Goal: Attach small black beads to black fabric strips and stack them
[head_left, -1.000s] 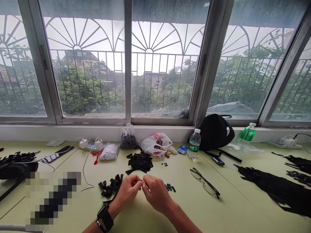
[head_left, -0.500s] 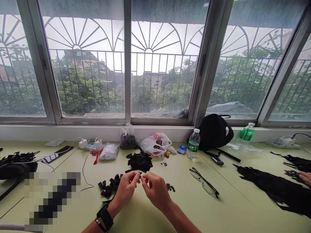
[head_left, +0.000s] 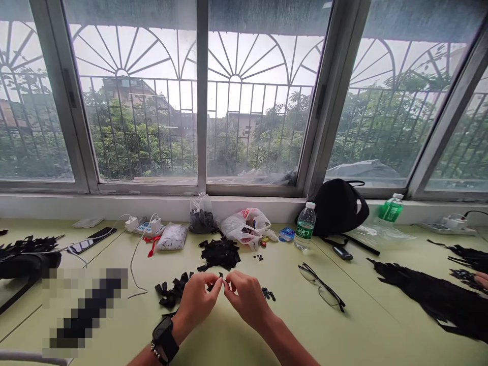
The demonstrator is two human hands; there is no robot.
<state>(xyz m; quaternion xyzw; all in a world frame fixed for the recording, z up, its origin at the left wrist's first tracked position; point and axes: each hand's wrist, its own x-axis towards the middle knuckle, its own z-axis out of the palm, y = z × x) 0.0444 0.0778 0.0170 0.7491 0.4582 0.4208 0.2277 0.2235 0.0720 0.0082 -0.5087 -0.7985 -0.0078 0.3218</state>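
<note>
My left hand (head_left: 196, 300) pinches a small piece of black strip (head_left: 220, 275), whose tip shows above the thumb and forefinger. Close against it, my right hand (head_left: 248, 299) has thumb and forefinger pressed together; whatever lies between them is hidden. Behind both hands is a pile of short black strips (head_left: 219, 253). More black strip pieces (head_left: 173, 291) lie loosely beside my left hand. Just right of my right hand are several small dark round parts (head_left: 269, 294), and a few similar small parts (head_left: 258, 257) sit farther back.
Eyeglasses (head_left: 322, 287) and a water bottle (head_left: 305, 227) stand to the right, before a black bag (head_left: 337, 208). Plastic bags (head_left: 246, 226) and a power strip (head_left: 144, 227) line the back. At far right, another person's hand (head_left: 481, 278) is near black strips (head_left: 427, 295).
My fingertips have shifted slightly, and the tip of the black piece now shows more clearly above my left thumb. The whole view has moved a little.
</note>
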